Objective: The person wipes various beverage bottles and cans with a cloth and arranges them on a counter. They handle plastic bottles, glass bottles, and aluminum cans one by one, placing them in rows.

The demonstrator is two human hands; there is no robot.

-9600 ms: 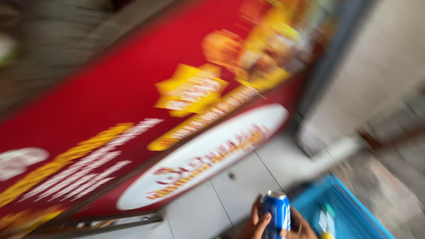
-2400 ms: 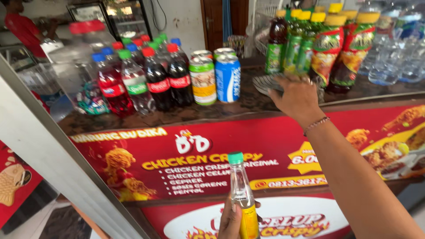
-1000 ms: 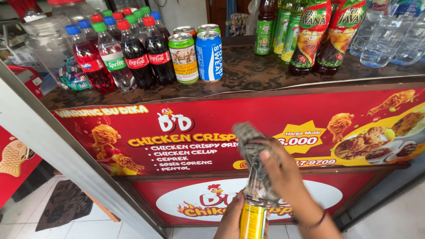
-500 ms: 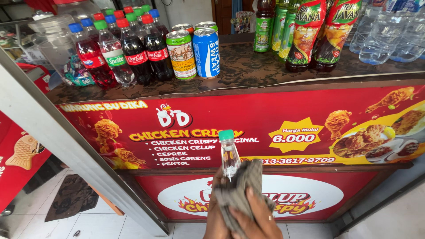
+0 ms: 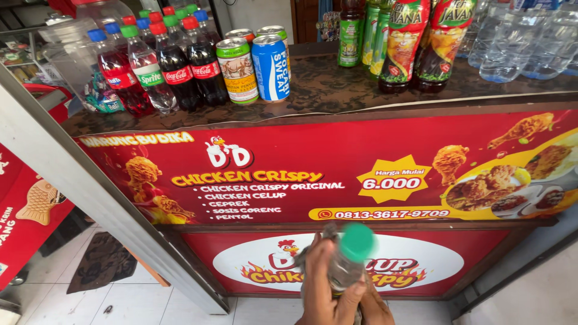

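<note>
A clear plastic bottle (image 5: 349, 265) with a round green cap stands below the surface's front edge, wrapped in a crumpled grey cloth (image 5: 319, 253). Both hands close around it: left hand (image 5: 322, 289), right hand (image 5: 373, 304). On the dark mottled surface (image 5: 337, 90) stand four cylindrical metal cans (image 5: 256, 57).

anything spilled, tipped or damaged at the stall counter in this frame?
Nothing stands out. The soda bottles, cans and water bottles stand upright on the counter, with no spill visible. Both hands grip a green-capped bottle wrapped in a grey cloth, tilted.
</note>
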